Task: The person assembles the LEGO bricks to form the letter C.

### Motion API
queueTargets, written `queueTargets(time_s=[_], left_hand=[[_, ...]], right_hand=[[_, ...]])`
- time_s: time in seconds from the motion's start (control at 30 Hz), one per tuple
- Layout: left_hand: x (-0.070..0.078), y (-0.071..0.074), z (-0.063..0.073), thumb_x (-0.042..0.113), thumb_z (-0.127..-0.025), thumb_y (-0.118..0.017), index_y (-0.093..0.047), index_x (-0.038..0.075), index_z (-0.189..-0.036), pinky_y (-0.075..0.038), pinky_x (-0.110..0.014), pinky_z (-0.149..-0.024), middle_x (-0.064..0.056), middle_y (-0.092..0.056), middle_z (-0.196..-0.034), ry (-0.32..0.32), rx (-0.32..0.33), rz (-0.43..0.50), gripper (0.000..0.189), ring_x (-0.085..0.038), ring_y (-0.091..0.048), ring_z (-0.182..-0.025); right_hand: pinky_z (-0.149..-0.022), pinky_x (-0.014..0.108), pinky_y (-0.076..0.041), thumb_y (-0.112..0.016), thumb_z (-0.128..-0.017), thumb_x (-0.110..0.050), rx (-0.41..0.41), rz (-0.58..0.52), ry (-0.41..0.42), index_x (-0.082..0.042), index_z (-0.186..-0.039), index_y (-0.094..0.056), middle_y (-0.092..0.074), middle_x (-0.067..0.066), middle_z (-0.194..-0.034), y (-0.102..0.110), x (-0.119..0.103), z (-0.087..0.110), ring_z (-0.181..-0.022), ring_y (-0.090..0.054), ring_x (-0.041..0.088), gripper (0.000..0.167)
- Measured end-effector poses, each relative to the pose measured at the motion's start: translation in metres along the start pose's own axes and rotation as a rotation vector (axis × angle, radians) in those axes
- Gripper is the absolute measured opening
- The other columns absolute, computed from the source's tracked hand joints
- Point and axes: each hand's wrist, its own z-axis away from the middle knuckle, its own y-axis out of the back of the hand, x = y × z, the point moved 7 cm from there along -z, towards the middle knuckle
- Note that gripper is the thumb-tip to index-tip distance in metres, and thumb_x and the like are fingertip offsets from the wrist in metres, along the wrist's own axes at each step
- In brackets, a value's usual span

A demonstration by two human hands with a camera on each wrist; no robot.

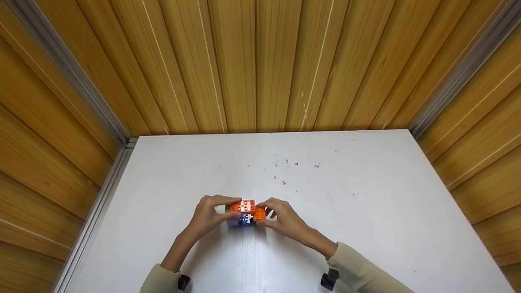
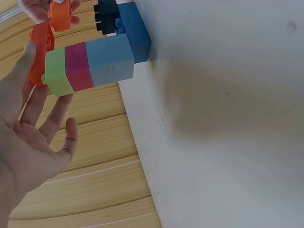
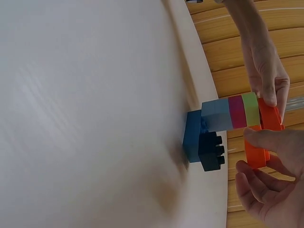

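A stack of toy building bricks stands on the white table (image 1: 366, 203). Its base is a dark blue brick (image 2: 136, 35), carrying a black brick (image 3: 210, 152) at one end. A column rises at the other end: light blue bricks (image 2: 109, 58), a magenta brick (image 2: 78, 66) and a lime green brick (image 2: 58, 71). A red-orange brick (image 1: 243, 206) lies across the top and overhangs it. My left hand (image 1: 205, 215) pinches that top brick between thumb and fingers. My right hand (image 1: 287, 219) pinches a smaller orange brick (image 3: 255, 154) close by the overhanging end, studs up.
Wood-look panel walls (image 1: 272, 65) enclose the table at the back and both sides. A metal rail (image 1: 93, 215) runs along the left edge. Small dark marks (image 1: 284, 182) dot the tabletop beyond the hands.
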Motion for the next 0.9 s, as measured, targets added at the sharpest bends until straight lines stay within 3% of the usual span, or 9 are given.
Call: queueTargets(time_s=[0.27,0.67,0.9], left_hand=[[-0.001,0.000,0.000,0.027,-0.078,-0.088,-0.080,0.019,-0.114,-0.054,-0.041,-0.093,0.003,-0.080,-0.107,0.014,0.001,-0.009,0.038,-0.017,-0.075,-0.101],[0.000,0.001,-0.001,0.028,-0.078,-0.088,-0.080,0.019,-0.113,-0.054,-0.041,-0.089,0.003,-0.080,-0.105,-0.023,0.018,-0.060,0.037,-0.018,-0.075,-0.098],[0.001,0.002,0.001,0.030,-0.079,-0.087,-0.081,0.020,-0.113,-0.053,-0.040,-0.088,0.003,-0.080,-0.104,-0.025,0.021,-0.097,0.036,-0.017,-0.075,-0.097]], right_hand=[[-0.070,0.022,-0.055,-0.081,-0.088,-0.018,0.000,0.017,-0.026,-0.002,-0.122,-0.071,-0.076,0.015,-0.115,-0.004,0.002,-0.004,-0.086,-0.072,0.030,0.040],[-0.070,0.024,-0.056,-0.082,-0.087,-0.024,0.100,0.019,-0.038,-0.003,-0.115,-0.074,-0.077,0.011,-0.102,-0.003,0.009,-0.010,-0.082,-0.072,0.027,0.036],[-0.062,0.019,-0.054,-0.081,-0.087,-0.024,0.117,-0.044,-0.036,-0.004,-0.117,-0.074,-0.077,0.011,-0.108,-0.006,0.010,-0.008,-0.071,-0.068,0.011,0.037]])
